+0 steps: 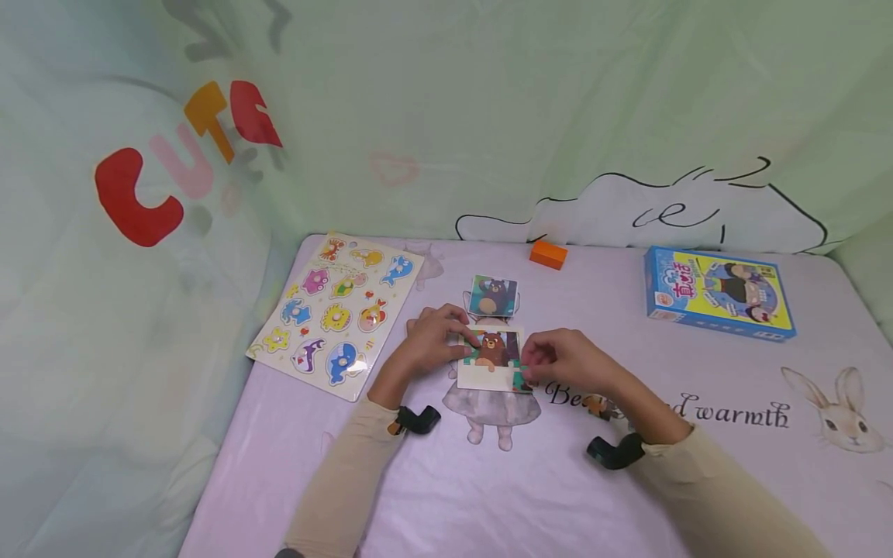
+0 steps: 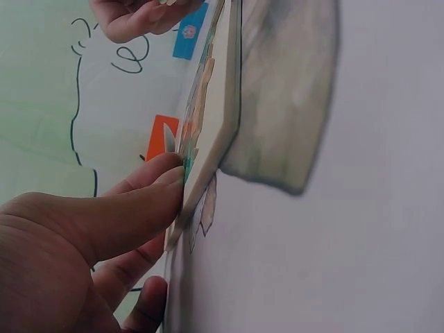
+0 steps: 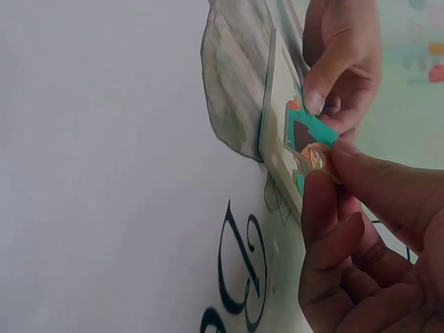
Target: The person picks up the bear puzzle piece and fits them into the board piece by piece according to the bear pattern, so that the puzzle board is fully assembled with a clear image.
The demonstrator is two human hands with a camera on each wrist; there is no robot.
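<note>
A small jigsaw puzzle board (image 1: 481,378) lies on the table, its upper part filled with a brown bear picture (image 1: 491,349) and its lower strip bare cream. My left hand (image 1: 436,341) grips the board's left side, thumb on its face near the edge, seen close in the left wrist view. Over the lower right corner, my right hand (image 1: 568,358) pinches a green and brown puzzle piece (image 3: 309,132) between thumb and forefinger. Just beyond the board lies a square bear picture card (image 1: 494,296). Another small brown piece (image 1: 600,404) lies beside the right wrist.
At the left lies a sea-animal peg puzzle board (image 1: 335,318). A blue and yellow box (image 1: 722,294) stands at the back right, and an orange block (image 1: 548,255) sits near the back edge. Printed curtains (image 1: 488,116) hang behind the table.
</note>
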